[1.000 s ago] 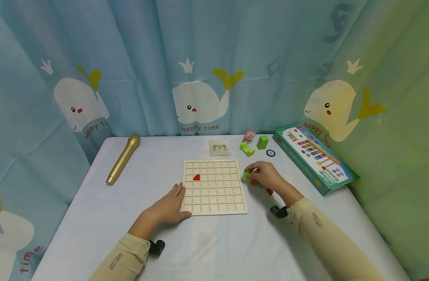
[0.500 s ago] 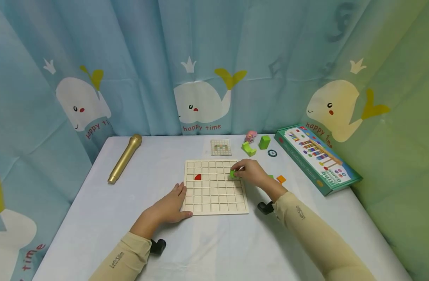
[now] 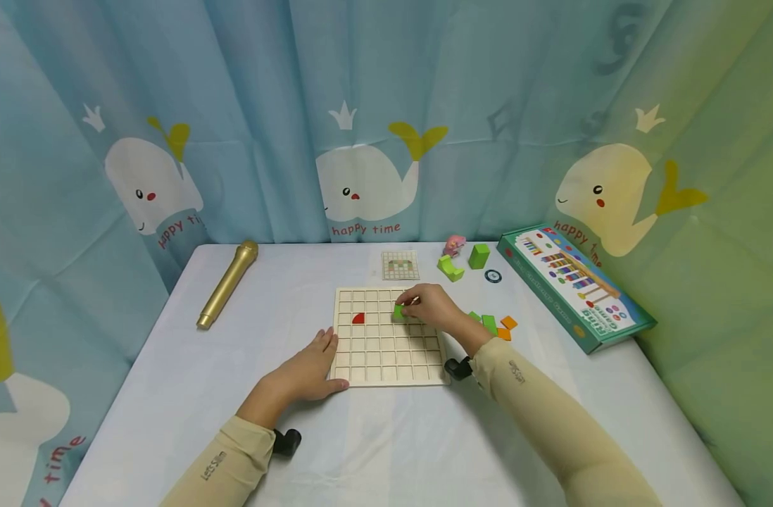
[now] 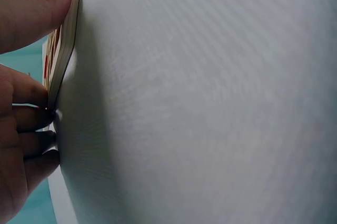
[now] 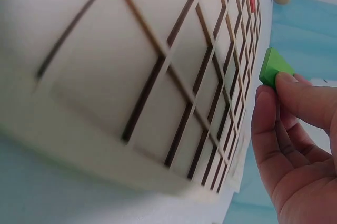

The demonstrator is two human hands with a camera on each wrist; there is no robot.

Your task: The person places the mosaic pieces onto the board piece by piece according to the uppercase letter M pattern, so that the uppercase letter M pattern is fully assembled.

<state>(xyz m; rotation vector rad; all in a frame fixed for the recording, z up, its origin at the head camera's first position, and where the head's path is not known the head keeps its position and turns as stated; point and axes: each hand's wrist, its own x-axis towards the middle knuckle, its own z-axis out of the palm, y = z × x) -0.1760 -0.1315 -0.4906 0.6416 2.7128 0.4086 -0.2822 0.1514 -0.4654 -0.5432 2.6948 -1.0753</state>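
The worktop (image 3: 171, 394) is covered by a pale cloth, and a wooden grid board (image 3: 386, 338) is laid flat near its middle, so that its cells face up. The board is steadied at about 8 o'clock by the left hand (image 3: 307, 373), whose straight fingers are pressed against the edge and whose thumb lies along the near edge; nothing is gripped by it, and the forearm is stretched forward from the near side. A small green block (image 3: 398, 310) is pinched between thumb and fingertips of the right hand (image 3: 432, 308), just above the board's upper cells, toward 1 o'clock from the board's centre; whether a cell is touched cannot be told. That forearm is reached in from 4 o'clock. A red piece (image 3: 357, 318) is seated in a cell at about 10 o'clock. Loose green and orange pieces (image 3: 495, 326) are left at 3 o'clock, beside the board.
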